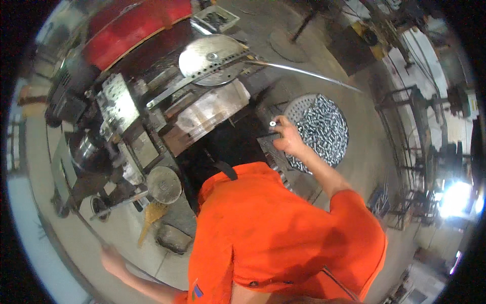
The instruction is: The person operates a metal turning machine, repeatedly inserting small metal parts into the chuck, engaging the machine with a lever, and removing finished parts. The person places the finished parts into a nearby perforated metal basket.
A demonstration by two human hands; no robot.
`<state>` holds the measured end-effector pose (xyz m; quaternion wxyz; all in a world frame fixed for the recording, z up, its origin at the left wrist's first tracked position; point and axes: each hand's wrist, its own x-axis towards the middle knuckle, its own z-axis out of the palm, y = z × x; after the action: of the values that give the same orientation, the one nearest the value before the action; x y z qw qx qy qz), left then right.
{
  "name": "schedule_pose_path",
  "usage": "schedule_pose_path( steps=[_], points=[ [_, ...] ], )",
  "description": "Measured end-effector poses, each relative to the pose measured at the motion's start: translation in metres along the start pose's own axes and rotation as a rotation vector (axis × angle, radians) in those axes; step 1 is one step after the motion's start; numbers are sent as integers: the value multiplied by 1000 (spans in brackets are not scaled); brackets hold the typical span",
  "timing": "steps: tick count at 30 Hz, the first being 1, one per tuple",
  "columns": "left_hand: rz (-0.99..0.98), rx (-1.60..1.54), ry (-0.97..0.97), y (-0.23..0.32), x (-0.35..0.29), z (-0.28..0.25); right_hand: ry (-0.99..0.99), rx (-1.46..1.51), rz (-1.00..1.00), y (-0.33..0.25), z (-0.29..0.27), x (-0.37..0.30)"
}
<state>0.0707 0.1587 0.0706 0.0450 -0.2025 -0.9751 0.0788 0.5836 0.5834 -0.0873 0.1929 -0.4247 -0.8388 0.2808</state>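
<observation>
My right hand [287,138] pinches a small metal sleeve [273,123], its pale round end with a dark centre hole showing. Just beyond that hand is a round perforated basket [297,107] heaped with many shiny metal sleeves [324,129]. At the lower left my left hand [113,261] is closed round a long dark lever [86,225], which runs up toward the machine. The machine [147,149] stands ahead of me and to my left, with greasy metal blocks and a large round plate [211,58] on top.
A perforated flat bar [195,76] crosses the round plate, and a thin rod [309,73] juts out to the right. A round tin [163,185], a yellow brush [151,219] and a metal tray [173,238] lie left of my body. Metal racks [405,147] stand far right.
</observation>
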Motion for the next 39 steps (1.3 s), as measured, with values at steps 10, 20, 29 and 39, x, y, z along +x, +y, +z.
schedule_pose_path(
  steps=[10,20,29,39],
  points=[
    [508,-1695,-893,280,-20,-54,-58,528,-810,-241,16,96],
    [248,-2118,-831,270,-28,-42,-145,509,-913,-292,44,113],
    [253,-1610,-355,247,-3,-42,-264,260,-1128,-324,61,145],
    [354,-1291,-158,215,22,-39,-428,201,-1204,-362,77,169]
  ],
)
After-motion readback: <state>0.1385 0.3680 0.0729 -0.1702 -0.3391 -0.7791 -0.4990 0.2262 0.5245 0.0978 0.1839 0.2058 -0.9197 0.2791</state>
